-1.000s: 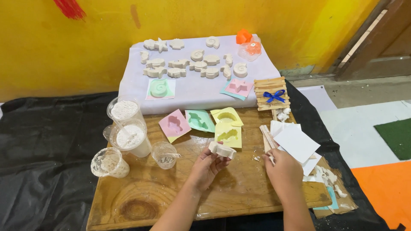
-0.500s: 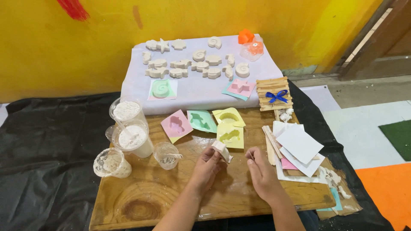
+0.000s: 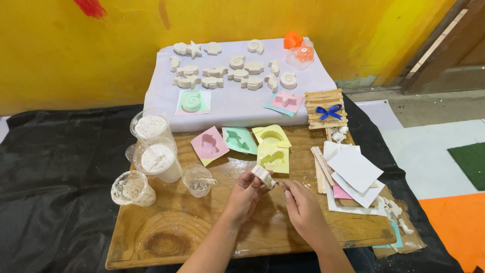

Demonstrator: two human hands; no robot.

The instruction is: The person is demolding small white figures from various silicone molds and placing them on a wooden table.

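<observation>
Nearest, over the wooden slab desk [image 3: 166, 242]: left hand [image 3: 246, 194] with grip closed around a small off-white plaster cast piece [image 3: 263, 176], held tilted just above the desk near its middle. Right hand [image 3: 302, 208] now drawn in close beside the piece, fingertips just beside its right end; a second ago further right, near the paper stack. Right grip narrow, pinched; whether holding anything cannot be told. Plaster piece: pale, blocky, matte, rough-edged, one end poking up past the left thumb, sitting much as half a second ago.

Left of the hands: small clear plastic cup [image 3: 197, 179] with a stick in it, then a plaster-smeared clear cup [image 3: 132, 189], and two larger clear tubs of white powder [image 3: 157, 157]. Right of the hands: stack of white paper sheets [image 3: 353, 169] with wooden sticks alongside.

Just beyond the hands: four flexible moulds in pink [image 3: 209, 145], green [image 3: 239, 139] and yellow [image 3: 273, 156]. Further off: a white cloth-covered board [image 3: 237, 103] carrying rows of white plaster shell and sea-creature figures [image 3: 237, 76], a craft-stick raft with a blue bow [image 3: 327, 108], an orange mould [image 3: 293, 39] at the far right corner. Behind all, a yellow wall [image 3: 101, 55].
</observation>
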